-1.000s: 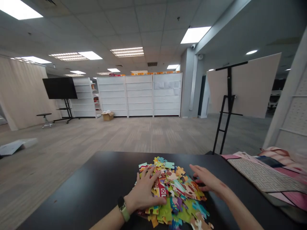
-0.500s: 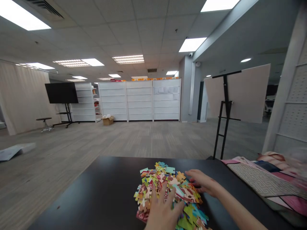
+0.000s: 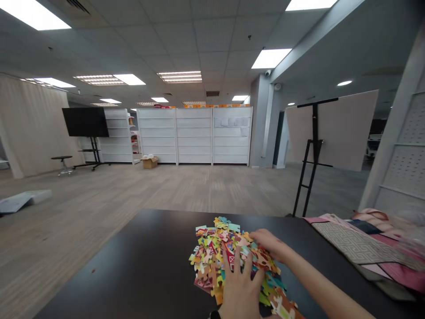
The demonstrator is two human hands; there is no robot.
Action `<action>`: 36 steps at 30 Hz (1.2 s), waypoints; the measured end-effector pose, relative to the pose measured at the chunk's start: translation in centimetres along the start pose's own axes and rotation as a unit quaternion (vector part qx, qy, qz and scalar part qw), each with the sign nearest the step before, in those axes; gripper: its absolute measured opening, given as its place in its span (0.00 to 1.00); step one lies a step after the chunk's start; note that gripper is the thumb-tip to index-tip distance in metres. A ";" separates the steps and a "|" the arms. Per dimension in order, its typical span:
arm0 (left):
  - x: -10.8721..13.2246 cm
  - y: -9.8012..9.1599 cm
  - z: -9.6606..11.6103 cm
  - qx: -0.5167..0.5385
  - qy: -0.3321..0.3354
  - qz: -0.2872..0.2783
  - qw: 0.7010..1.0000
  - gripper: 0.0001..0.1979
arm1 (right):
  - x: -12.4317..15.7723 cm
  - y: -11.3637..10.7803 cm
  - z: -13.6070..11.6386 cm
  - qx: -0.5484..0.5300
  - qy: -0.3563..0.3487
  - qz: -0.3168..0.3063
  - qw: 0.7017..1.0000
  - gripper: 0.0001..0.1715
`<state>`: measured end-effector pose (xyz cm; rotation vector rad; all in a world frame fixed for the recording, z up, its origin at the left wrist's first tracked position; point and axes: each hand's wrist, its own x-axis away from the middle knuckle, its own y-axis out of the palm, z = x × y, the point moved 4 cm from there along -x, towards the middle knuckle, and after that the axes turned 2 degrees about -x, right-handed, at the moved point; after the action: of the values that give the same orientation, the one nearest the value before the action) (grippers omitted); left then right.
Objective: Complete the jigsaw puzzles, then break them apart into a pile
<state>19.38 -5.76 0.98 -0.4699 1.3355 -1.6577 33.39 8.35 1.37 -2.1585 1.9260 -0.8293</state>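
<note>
The left hand (image 3: 241, 288) lies open and flat on the near part of a heap of jigsaw puzzle pieces (image 3: 229, 261), its fingers spread and pointing far. The right hand (image 3: 268, 245) rests on the heap's far right side, fingers lightly curved, with no single piece visibly gripped. The multicoloured heap sits near the middle of the far half of a black bench (image 3: 99, 283), and a patterned pink and grey cloth (image 3: 361, 248) lies along its right end. Beyond, on a grey carpet floor (image 3: 166, 190), stand white shelving units (image 3: 194, 137), a cardboard box (image 3: 149, 162), a wall-screen on a wheeled stand (image 3: 85, 122), and a black easel (image 3: 312, 150) to the right.
</note>
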 end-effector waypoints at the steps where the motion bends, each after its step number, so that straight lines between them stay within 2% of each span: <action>1: 0.1 0.0 0.0 0.006 -0.003 0.008 1.000 0.43 | 0.2 -0.1 -0.1 -0.007 -0.003 -0.001 1.000 0.17; 5: 0.2 0.2 0.0 0.025 -0.010 0.040 0.999 0.40 | 1.0 0.0 -0.5 -0.040 -0.009 -0.035 0.999 0.12; 10: -0.1 0.6 -0.3 0.010 -0.016 0.049 0.999 0.41 | 2.4 1.1 -0.9 -0.062 -0.014 -0.082 0.995 0.11; 14: -0.5 0.8 -0.4 0.005 -0.007 0.049 0.999 0.39 | 3.7 1.9 -1.1 -0.079 -0.019 -0.155 0.985 0.14; 17: -0.9 0.6 -0.2 -0.006 0.012 0.068 0.998 0.39 | 4.4 1.6 -1.5 -0.086 -0.026 -0.184 0.979 0.18; 21: -1.9 0.1 0.2 -0.037 0.035 0.111 0.993 0.37 | 4.9 0.3 -2.4 -0.093 -0.049 -0.175 0.979 0.20; 26: -3.4 -0.8 0.7 -0.063 0.042 0.163 0.984 0.29 | 5.3 -1.3 -3.8 -0.094 -0.073 -0.165 0.979 0.18; 33: -4.1 -1.3 0.9 -0.037 0.077 0.215 0.973 0.33 | 6.1 -2.3 -5.1 -0.074 -0.078 -0.161 0.981 0.17; 36: -4.4 -1.9 1.2 -0.031 0.105 0.230 0.967 0.30 | 6.6 -2.4 -5.3 -0.079 -0.091 -0.162 0.979 0.15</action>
<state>21.71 -2.83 4.21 -0.0080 1.5176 -1.3049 33.14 3.88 8.94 -2.5859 1.6286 -0.5081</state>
